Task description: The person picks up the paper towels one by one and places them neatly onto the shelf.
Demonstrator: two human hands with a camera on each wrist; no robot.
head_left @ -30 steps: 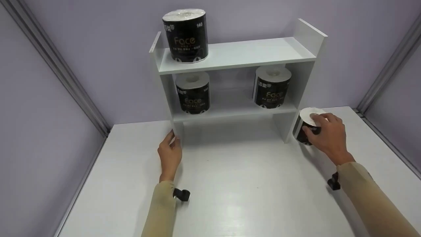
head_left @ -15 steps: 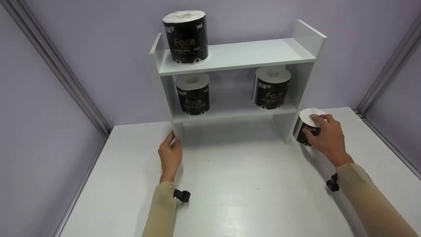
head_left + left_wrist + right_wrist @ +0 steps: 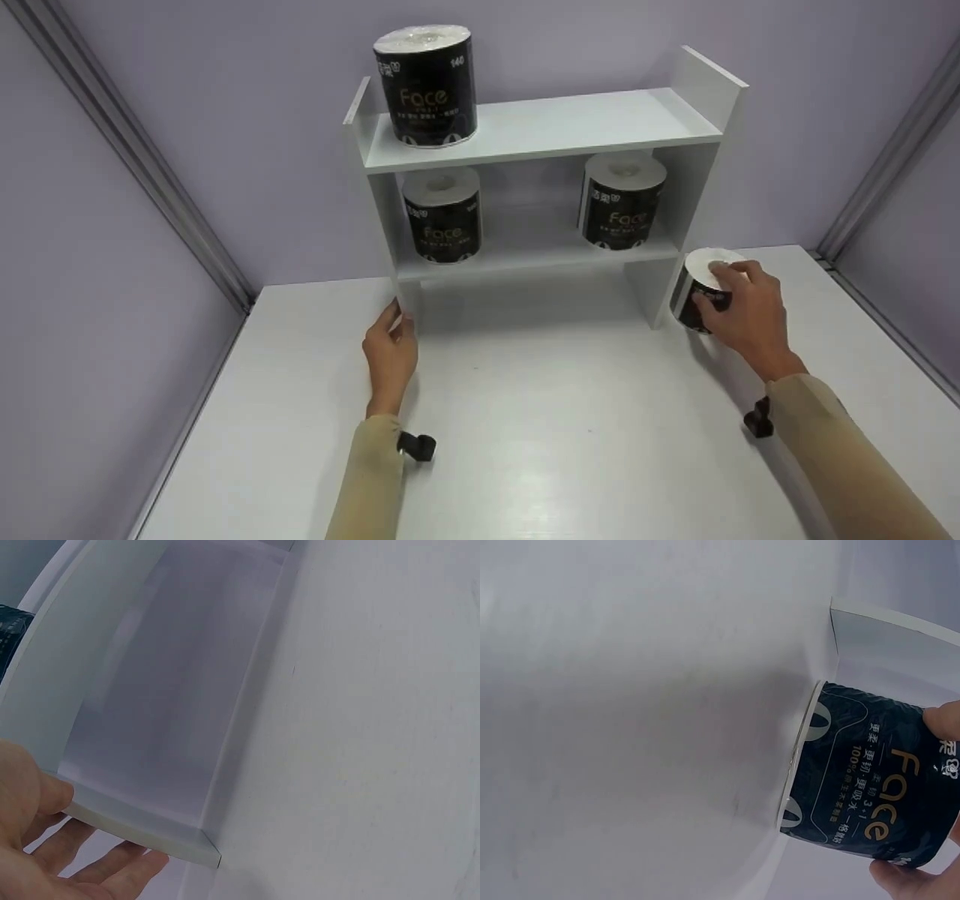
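Observation:
A white two-tier shelf point(image 3: 555, 262) stands against the back wall. My left hand point(image 3: 391, 358) holds the lower front of its left side panel point(image 3: 150, 834), thumb on one face and fingers on the other. Just outside the right panel, my right hand point(image 3: 750, 311) grips a toilet paper roll point(image 3: 691, 304) in a black "Face" wrapper from above. In the right wrist view that wrapped roll point(image 3: 855, 772) is upright relative to the table; whether its base touches the surface I cannot tell. Fingertips point(image 3: 900, 877) press its sides near the top.
One similar roll point(image 3: 427, 94) is on the top board at the left. On the middle board sit another roll point(image 3: 442, 225) at the left and one more roll point(image 3: 624, 210) at the right. The white table point(image 3: 517, 420) meets lilac walls point(image 3: 187, 97) with metal corner rails.

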